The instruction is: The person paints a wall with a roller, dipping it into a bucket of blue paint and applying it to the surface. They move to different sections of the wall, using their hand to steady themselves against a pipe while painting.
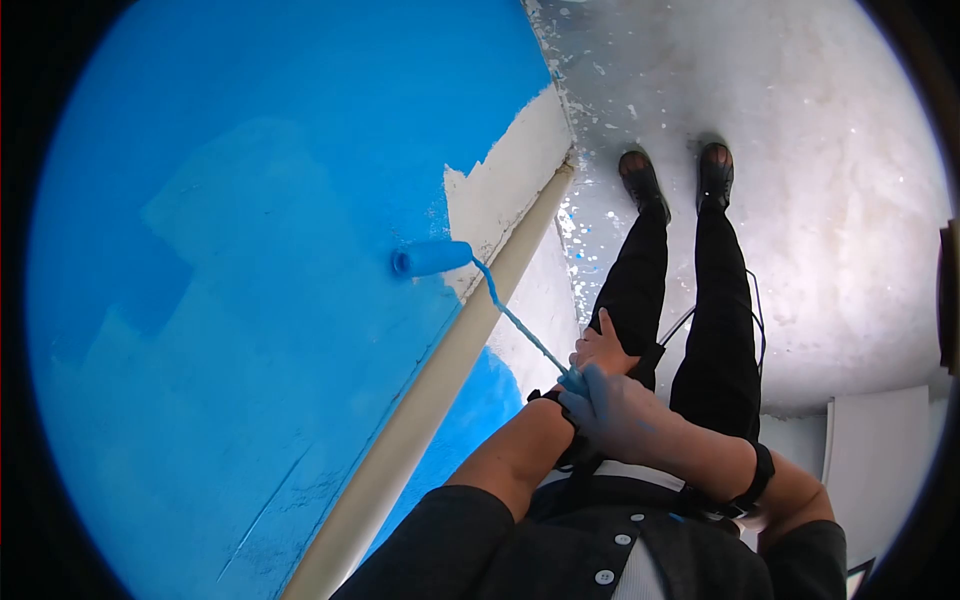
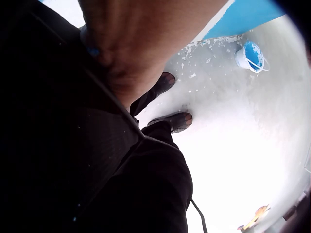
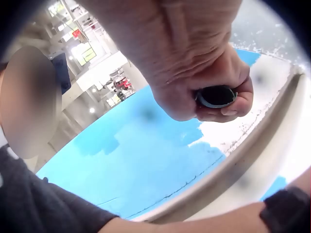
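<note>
My right hand (image 1: pixel 625 415), smeared with blue paint, grips the handle of a paint roller (image 1: pixel 432 259). The roller's blue-coated sleeve lies against the painted wall (image 1: pixel 270 270), near the edge of a bare white patch (image 1: pixel 505 175). A thin bent rod, also coated blue, joins sleeve and handle. In the right wrist view the hollow end of the handle (image 3: pixel 216 97) shows inside the curled fingers. My left hand (image 1: pixel 604 350) is just beyond the right one, in front of the thigh, one finger extended and the others loosely bent. In the left wrist view its fingers are hidden.
A pale pipe (image 1: pixel 430 390) runs diagonally along the wall's lower part. White specks dot the grey floor (image 1: pixel 800 200) by the wall. A white bucket (image 2: pixel 240 59) with blue paint inside stands there. A black cable (image 1: pixel 762 310) hangs by my legs.
</note>
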Motion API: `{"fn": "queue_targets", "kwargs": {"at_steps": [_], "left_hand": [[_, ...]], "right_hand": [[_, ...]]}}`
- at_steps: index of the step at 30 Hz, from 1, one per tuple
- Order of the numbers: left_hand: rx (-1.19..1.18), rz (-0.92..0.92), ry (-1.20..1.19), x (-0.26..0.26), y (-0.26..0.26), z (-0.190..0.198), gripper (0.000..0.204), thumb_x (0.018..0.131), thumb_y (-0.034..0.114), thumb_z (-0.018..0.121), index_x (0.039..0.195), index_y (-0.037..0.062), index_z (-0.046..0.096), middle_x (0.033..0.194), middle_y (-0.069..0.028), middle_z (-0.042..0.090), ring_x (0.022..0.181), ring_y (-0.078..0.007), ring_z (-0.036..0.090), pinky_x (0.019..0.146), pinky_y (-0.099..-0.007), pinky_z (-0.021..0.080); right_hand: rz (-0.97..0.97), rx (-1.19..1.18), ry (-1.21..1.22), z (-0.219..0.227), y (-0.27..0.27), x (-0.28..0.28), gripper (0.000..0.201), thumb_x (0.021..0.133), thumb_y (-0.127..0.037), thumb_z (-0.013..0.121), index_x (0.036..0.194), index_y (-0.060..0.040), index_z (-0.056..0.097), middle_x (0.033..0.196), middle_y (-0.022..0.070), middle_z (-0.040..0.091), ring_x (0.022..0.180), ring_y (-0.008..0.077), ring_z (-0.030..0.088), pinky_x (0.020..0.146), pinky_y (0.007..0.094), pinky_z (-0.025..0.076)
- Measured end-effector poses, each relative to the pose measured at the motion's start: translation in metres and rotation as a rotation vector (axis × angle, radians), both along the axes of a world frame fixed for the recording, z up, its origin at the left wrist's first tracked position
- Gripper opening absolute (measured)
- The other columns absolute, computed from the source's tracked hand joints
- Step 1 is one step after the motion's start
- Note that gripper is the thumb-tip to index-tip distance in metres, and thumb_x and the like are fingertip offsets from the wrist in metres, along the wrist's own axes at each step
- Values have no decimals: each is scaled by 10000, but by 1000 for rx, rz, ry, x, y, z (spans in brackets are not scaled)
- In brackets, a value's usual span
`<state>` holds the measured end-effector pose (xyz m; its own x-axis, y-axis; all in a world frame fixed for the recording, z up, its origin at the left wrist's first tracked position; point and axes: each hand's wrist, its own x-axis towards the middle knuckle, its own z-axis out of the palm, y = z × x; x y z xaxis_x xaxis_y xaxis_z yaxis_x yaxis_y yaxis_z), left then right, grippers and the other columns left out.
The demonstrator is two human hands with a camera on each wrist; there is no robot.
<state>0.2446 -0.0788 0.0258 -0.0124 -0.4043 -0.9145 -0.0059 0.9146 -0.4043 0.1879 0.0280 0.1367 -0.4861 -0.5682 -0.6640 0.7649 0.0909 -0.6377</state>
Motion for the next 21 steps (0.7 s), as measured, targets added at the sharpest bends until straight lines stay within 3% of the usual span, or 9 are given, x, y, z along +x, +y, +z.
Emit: {"fn": "queue_targets", "kwargs": {"at_steps": [2, 3, 5, 9, 13, 16, 17, 19, 21], "left_hand": [[232, -89, 198, 28, -18, 3, 997, 691, 429, 664, 1409, 142, 35, 1144, -217, 442, 993, -358, 490, 860, -470, 412], [227, -92, 194, 32, -23, -1, 997, 691, 429, 664, 1409, 142, 35, 1144, -217, 442, 993, -358, 490, 860, -470, 412], [161, -97, 195, 37, -31, -12, 1021, 661, 423, 691, 1407, 157, 46, 1154, -207, 440, 1010, -357, 483, 875, -464, 403], [44, -88, 181, 50, -35, -26, 1071, 601, 411, 743, 1403, 188, 69, 1173, -188, 435, 1043, -357, 469, 906, -452, 386], [-13, -71, 166, 49, -23, -31, 1111, 557, 402, 783, 1400, 212, 86, 1188, -174, 431, 1068, -357, 459, 929, -442, 373], [33, -31, 137, 18, -12, -12, 1055, 600, 384, 760, 1400, 200, 97, 1186, -177, 432, 1055, -357, 467, 927, -430, 378], [27, -6, 38, 1, -5, -5, 1010, 645, 413, 711, 1401, 184, 81, 1234, -173, 387, 1105, -346, 428, 938, -433, 359], [11, 41, -163, -19, 0, 3, 930, 736, 472, 612, 1402, 153, 48, 1330, -165, 296, 1207, -324, 348, 960, -439, 321], [3, 66, -151, -18, -4, 2, 941, 718, 461, 638, 1401, 166, 62, 1336, -177, 280, 1206, -327, 347, 961, -444, 321]], "right_hand": [[-19, 208, 591, -18, -4, -11, 391, 904, -332, 412, 890, 52, 481, 751, 266, 582, 637, 433, 580, 832, 542, 391], [150, 206, 115, -22, 2, -44, 312, 893, -243, 469, 871, 66, 508, 708, 210, 571, 707, 352, 605, 617, 408, 473], [-140, 210, 83, -50, -5, -71, 379, 892, -300, 481, 862, 77, 510, 618, 234, 558, 580, 325, 599, 525, 385, 446], [-58, 169, -3, -38, 0, -70, 374, 893, -294, 476, 844, 76, 504, 598, 211, 542, 568, 328, 583, 516, 383, 437], [159, 97, 529, -18, 14, -17, 217, 885, -151, 422, 876, 55, 493, 800, 275, 508, 861, 419, 542, 737, 464, 445], [171, 28, 440, -43, 13, -26, 229, 866, -147, 456, 992, 43, 485, 865, 246, 497, 817, 400, 534, 737, 446, 450], [257, 103, 86, -67, 5, -48, 262, 872, -189, 470, 1002, 37, 503, 830, 216, 511, 756, 359, 549, 668, 429, 458], [177, 110, 49, -101, 7, -91, 348, 922, -296, 407, 915, 28, 534, 750, 206, 525, 657, 316, 558, 582, 389, 454], [177, 96, -340, -78, 23, -122, 385, 933, -329, 377, 922, 26, 525, 683, 178, 519, 606, 303, 557, 544, 378, 450]]}}
